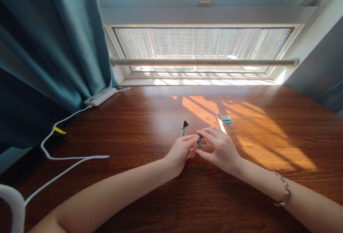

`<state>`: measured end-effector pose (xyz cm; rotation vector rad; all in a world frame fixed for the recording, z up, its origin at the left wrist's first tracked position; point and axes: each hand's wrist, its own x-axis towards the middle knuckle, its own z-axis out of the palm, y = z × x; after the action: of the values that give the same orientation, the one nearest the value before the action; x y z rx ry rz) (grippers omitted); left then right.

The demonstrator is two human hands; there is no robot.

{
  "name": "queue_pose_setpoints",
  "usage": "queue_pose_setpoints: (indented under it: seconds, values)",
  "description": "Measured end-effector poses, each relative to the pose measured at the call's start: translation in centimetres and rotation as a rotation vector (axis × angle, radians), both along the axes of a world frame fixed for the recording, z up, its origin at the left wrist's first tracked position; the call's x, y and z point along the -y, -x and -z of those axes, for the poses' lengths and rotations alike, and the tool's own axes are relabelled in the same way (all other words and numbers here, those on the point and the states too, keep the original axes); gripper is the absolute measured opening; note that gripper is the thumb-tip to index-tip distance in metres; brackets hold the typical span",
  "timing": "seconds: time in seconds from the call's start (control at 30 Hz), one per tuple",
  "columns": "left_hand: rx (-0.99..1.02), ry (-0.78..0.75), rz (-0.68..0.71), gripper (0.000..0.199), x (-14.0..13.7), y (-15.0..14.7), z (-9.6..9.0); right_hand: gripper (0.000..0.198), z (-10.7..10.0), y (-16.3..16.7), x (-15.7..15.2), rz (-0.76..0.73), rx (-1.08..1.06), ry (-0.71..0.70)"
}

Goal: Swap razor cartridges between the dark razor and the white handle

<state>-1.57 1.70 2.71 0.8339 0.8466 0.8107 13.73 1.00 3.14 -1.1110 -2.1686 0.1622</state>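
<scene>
Between my hands, over the middle of the table, is a small razor cartridge [200, 141], black with a green strip, held upright. My left hand [180, 151] pinches it from the left side with closed fingers. The fingers of my right hand [221, 149] curl round its top and right side, while the right thumb lies lower, near the left fingers. Just beyond my left hand lies a razor handle [182, 130], silver-grey with a black head. Past my right hand, a clear plastic pack [227, 120] holds green-striped cartridges. A slim pale stick [221, 123] rests beside it, partly hidden by my right hand.
The brown wooden table [134, 126] reaches to a window with a metal bar [203, 62]. A white power strip [102, 96] lies by the blue curtain [88, 40], its white cable [75, 158] looping along the left side. Sunlight falls across the table's right part.
</scene>
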Motion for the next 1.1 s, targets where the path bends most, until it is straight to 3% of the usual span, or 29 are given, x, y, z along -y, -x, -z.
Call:
queue_pose_setpoints:
  seconds: [0.23,0.63,0.77,0.87,0.97,1.1]
  values:
    - [-0.102,-0.154,-0.014,0.036,-0.1,0.1,-0.6,0.034,0.1,-0.4,-0.3,0.027,-0.032,-0.027]
    - [-0.184,-0.227,0.0,0.037,-0.6,0.4,-0.8,0.032,-0.3,-0.5,-0.6,-0.004,-0.167,0.036]
    - [-0.497,-0.5,0.109,0.039,-3.1,1.8,-1.7,0.035,-0.2,-0.8,-1.1,0.064,-0.34,0.157]
    - [-0.909,-0.831,-0.058,0.032,-5.4,3.5,-2.0,0.036,0.1,-1.1,-1.7,0.116,-0.49,0.28]
    - [-1.183,-0.851,-0.095,0.031,-6.7,4.6,-1.0,0.039,0.5,-1.3,-2.3,0.135,-0.624,0.418]
    - [-1.15,-0.767,-0.058,0.028,-7.0,4.7,0.9,0.042,0.8,-1.2,-2.8,0.147,-0.746,0.562]
